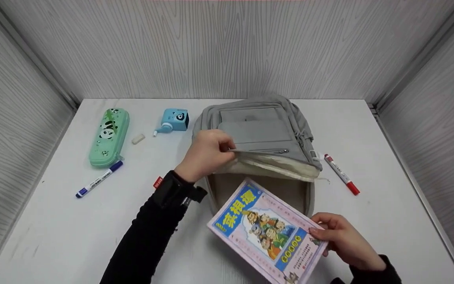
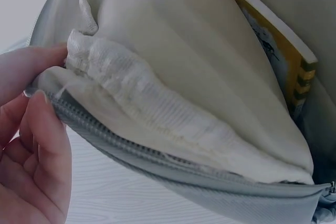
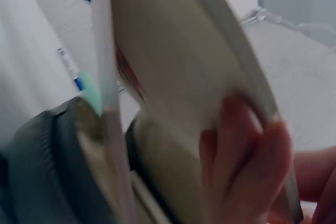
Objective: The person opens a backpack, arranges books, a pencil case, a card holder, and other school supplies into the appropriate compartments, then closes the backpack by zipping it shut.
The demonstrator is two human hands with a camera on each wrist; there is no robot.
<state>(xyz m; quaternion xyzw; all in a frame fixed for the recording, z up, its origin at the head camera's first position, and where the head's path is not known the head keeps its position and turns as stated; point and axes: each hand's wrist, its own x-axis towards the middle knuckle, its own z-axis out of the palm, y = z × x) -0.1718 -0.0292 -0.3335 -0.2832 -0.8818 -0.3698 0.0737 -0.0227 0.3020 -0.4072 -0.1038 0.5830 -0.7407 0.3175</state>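
A grey backpack (image 1: 256,126) lies on the white table with its main compartment unzipped. My left hand (image 1: 209,152) pinches the edge of its opening and lifts the flap, baring the cream lining (image 2: 173,77). Inside, a yellow-covered book (image 2: 283,51) shows in the left wrist view. My right hand (image 1: 343,238) grips a pink and blue picture-cover book (image 1: 268,232) by its right edge, thumb on the cover and fingers underneath. The book is tilted, its upper corner at the bag's mouth. In the right wrist view, my fingers (image 3: 257,166) press its underside.
On the left lie a green panda pencil case (image 1: 109,138), a blue marker (image 1: 99,179) and a small eraser (image 1: 138,138). A blue panda-print box-shaped sharpener with a crank (image 1: 175,119) stands left of the bag. A red marker (image 1: 341,174) lies right of it. Panel walls enclose the table.
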